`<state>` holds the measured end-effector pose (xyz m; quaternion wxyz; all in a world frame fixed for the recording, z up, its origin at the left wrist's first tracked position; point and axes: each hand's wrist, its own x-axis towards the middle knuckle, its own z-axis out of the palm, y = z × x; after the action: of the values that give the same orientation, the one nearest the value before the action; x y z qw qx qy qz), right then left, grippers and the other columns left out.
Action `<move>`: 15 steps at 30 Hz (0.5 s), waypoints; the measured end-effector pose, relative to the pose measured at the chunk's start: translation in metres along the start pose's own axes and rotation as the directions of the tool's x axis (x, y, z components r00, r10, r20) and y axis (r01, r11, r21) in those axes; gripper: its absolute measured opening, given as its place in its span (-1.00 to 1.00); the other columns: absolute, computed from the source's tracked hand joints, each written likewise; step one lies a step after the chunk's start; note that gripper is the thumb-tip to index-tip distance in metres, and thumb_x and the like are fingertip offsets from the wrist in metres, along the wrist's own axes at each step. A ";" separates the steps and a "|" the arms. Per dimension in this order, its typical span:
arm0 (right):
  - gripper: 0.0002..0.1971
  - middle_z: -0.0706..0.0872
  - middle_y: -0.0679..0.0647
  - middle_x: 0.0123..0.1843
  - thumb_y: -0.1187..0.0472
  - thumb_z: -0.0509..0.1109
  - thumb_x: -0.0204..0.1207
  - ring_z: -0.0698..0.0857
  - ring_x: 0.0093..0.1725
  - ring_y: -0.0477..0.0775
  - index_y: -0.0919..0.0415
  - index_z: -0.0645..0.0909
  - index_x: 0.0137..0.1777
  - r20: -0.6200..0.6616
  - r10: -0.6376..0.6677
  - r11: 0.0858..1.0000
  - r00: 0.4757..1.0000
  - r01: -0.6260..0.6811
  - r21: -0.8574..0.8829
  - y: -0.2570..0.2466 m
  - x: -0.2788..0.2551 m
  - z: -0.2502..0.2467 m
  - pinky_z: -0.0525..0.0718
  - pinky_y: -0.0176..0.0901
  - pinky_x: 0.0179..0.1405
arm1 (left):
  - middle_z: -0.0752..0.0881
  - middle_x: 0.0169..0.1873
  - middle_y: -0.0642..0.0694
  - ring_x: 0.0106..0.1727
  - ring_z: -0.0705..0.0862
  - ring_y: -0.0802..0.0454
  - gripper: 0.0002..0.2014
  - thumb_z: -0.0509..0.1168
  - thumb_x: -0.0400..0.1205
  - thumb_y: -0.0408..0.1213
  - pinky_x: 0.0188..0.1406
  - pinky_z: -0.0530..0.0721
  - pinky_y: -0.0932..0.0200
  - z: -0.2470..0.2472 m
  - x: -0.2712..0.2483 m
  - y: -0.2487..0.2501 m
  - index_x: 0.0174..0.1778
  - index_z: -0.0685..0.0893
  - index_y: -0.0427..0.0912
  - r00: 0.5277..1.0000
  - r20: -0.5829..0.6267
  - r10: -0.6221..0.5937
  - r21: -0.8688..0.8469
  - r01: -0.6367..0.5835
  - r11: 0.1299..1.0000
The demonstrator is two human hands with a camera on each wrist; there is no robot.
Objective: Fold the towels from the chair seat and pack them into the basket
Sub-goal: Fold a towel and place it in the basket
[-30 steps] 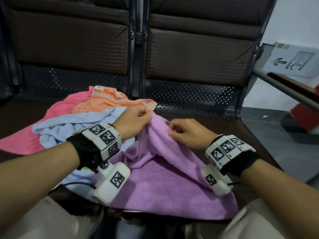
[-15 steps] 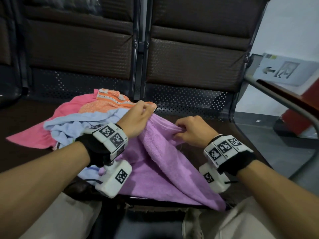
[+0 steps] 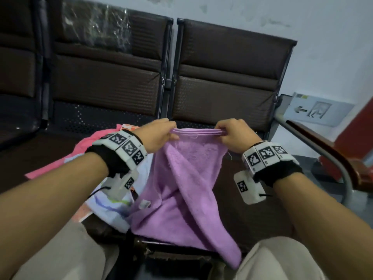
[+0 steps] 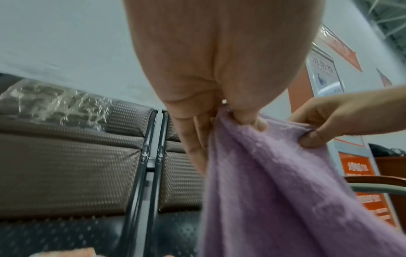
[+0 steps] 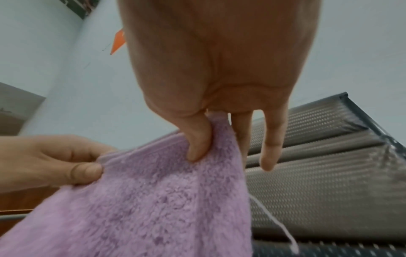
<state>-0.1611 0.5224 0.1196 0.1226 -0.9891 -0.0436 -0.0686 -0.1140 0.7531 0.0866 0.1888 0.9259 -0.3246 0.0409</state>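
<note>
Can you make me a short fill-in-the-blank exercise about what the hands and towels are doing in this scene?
1. Both hands pinch the top edge of the ____ towel.
2. The left hand and the right hand hold that edge ____ the chair seat.
3. The pink towel lies on the person's ____ side.

Missing words: purple; above; left

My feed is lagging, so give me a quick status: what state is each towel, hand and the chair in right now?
purple towel: lifted by its top hem, lower end draped on the seat
left hand: pinches the hem's left end
right hand: pinches the hem's right end
pink towel: unfolded on the seat
light blue towel: crumpled, unfolded
chair seat: partly covered by towels
</note>
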 end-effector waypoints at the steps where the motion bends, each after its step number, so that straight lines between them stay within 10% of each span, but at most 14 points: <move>1: -0.80 0.75 0.18 -0.09 0.33 0.31 0.42 0.69 0.02 0.25 0.03 0.71 -0.15 0.003 0.012 1.000 1.000 -0.012 -0.019 -0.003 0.007 -0.011 0.69 0.02 0.02 | 0.52 -0.19 -0.15 -0.05 0.61 -0.17 -0.70 0.22 0.68 -0.18 -0.11 0.49 0.11 -0.013 0.009 -0.001 -0.34 0.32 -0.10 0.999 -0.020 -0.030 0.021 0.030 0.999; 10: -0.66 0.77 0.24 0.05 0.33 0.19 0.44 0.68 0.10 0.32 0.08 0.74 0.07 -0.428 0.096 0.991 0.899 -0.043 0.130 -0.027 0.040 -0.087 0.66 0.01 0.04 | 0.69 -0.03 -0.31 0.03 0.65 -0.36 -0.74 0.14 0.70 -0.14 -0.13 0.50 -0.04 -0.095 0.051 0.028 -0.30 0.39 -0.11 0.881 -0.466 -0.077 0.053 0.115 0.992; 15: -0.72 0.79 0.11 -0.08 0.39 0.23 0.48 0.70 -0.01 0.13 0.14 0.74 -0.01 -0.410 0.034 0.974 0.912 0.060 0.216 -0.018 -0.001 -0.052 0.43 -0.24 -0.15 | 0.66 -0.12 -0.24 -0.06 0.63 -0.26 -0.76 0.13 0.70 -0.16 -0.07 0.58 -0.13 -0.057 0.020 0.033 -0.19 0.54 -0.20 0.884 -0.454 -0.112 -0.100 0.074 0.992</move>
<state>-0.1703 0.5265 0.1736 0.2393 -0.9320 -0.0309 -0.2705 -0.1157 0.7393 0.1533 0.2985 0.8962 -0.2273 0.2365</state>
